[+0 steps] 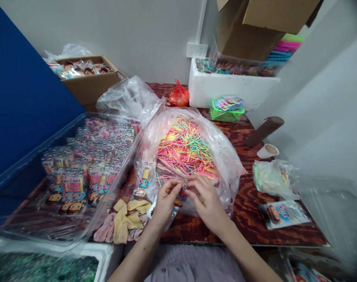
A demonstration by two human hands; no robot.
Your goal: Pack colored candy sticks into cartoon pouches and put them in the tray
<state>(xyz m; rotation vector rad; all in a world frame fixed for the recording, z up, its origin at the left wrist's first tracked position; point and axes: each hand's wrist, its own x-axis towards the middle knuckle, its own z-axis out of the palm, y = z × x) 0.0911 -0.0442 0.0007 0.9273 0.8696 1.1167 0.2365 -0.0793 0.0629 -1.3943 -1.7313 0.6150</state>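
My left hand (167, 198) and my right hand (207, 200) meet at the near edge of a big plastic bag (227, 156) full of thin coloured sticks (186, 149). Both pinch the edge of a small clear plastic packet (177, 202), whose cartoon-face print shows below my fingers. Its contents are mostly hidden. Left of my left hand lies a filled printed packet (144, 178) with its cartoon face toward me. Crumpled yellow and pink cloths (127, 219) lie just below it.
A clear tray (87, 235) at left holds many filled packets. Behind are a cardboard box (90, 88), red bag (179, 95), foam box (234, 88) and green basket (227, 114). At right are a brown flask (263, 131), paper cup (267, 151) and printed packets (285, 214).
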